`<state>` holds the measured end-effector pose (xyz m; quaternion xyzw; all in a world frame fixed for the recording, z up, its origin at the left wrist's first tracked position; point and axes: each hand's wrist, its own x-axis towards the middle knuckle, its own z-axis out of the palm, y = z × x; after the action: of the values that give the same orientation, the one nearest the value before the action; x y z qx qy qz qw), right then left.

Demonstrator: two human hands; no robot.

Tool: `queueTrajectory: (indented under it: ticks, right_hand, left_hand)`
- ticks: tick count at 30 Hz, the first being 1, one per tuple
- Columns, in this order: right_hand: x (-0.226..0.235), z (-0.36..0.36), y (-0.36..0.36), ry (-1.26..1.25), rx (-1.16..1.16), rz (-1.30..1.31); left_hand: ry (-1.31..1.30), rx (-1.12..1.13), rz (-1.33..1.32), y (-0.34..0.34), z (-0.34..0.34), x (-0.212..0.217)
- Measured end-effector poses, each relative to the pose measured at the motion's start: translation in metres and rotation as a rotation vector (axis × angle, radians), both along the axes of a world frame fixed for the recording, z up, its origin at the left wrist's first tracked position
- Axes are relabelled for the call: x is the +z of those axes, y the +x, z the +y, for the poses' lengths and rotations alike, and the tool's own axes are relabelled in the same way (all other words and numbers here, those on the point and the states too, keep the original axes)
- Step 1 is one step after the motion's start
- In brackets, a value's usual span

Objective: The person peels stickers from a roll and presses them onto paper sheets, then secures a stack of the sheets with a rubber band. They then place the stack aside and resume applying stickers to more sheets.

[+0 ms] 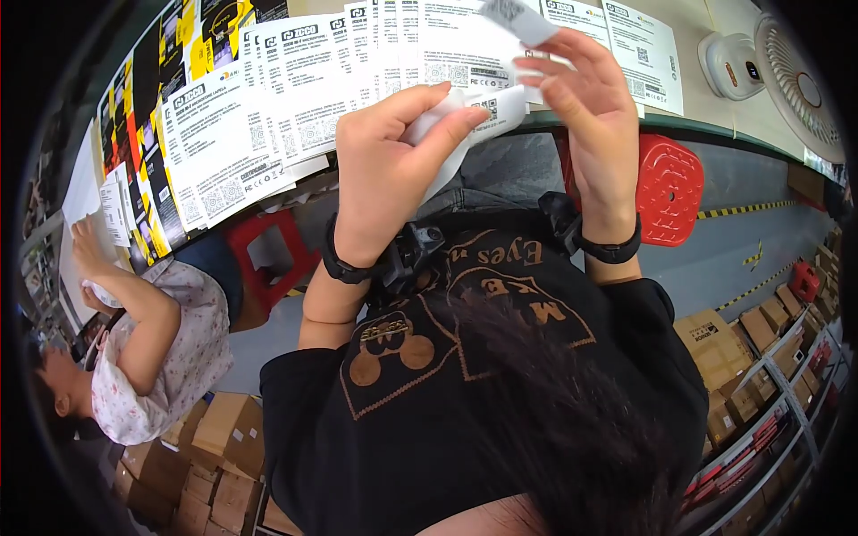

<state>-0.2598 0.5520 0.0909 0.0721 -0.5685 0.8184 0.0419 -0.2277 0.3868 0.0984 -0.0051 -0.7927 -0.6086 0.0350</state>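
Note:
My left hand [389, 165] is closed on a curled strip of white label paper [505, 112], pinched between thumb and forefinger. A small printed code shows on the strip by the thumb tip. At the fingertips of my right hand [594, 107] is a small grey-white sticker label [517, 20] with a square code, blurred by motion. Just beyond both hands, overlapping white printed sheets [313, 80] lie in a row along the table, each with text and square codes.
Yellow-and-black printed packages [210, 36] lie at the table's far left, where a co-worker [161, 348] sits. A white fan [800, 85] stands at the right. Red stools [666, 192] [268, 250] are under the table edge. Cardboard boxes [715, 348] fill shelves behind.

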Motion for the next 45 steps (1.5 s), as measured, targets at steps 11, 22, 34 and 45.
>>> queueTrajectory:
  ticks: [11, 22, 34, 45]
  right_hand:
    - [-0.004, 0.009, 0.006, 0.243, 0.131, -0.049]
    - [-0.024, 0.008, -0.047, 0.145, -0.006, -0.187]
    - [-0.038, -0.015, -0.056, 0.361, -0.075, -0.221]
    - [-0.035, -0.028, -0.042, 1.176, -0.307, 0.142]
  left_hand:
    - [-0.209, -0.056, 0.160, -0.010, 0.010, 0.010]
    - [-0.482, -0.454, 0.267, -0.012, -0.009, -0.010]
    - [-0.590, -0.545, 0.270, -0.011, -0.009, -0.025]
    - [-0.586, -0.522, 0.317, -0.007, -0.015, -0.019]
